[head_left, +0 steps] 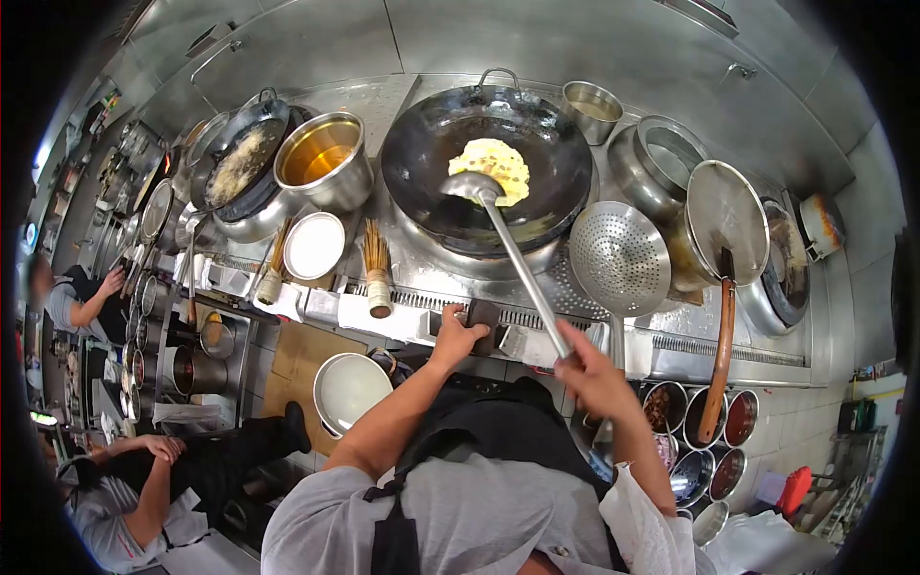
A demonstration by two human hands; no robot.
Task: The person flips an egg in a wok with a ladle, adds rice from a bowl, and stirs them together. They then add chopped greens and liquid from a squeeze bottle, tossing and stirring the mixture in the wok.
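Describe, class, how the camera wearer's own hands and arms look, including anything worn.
The left hand and right hand are bare, with no gloves or watches visible. A loose, short grey sleeve covers the left upper arm; whitish fabric shows beside the right arm.

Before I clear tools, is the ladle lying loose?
No, the right hand holds the ladle, its bowl inside the wok.

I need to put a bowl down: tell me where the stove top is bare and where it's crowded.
Bare steel shows behind the oil pot, bordered by the wok on its right and the back wall. The right side is crowded with a perforated skimmer, a round strainer and pots; the ladle crosses the wok's front edge.
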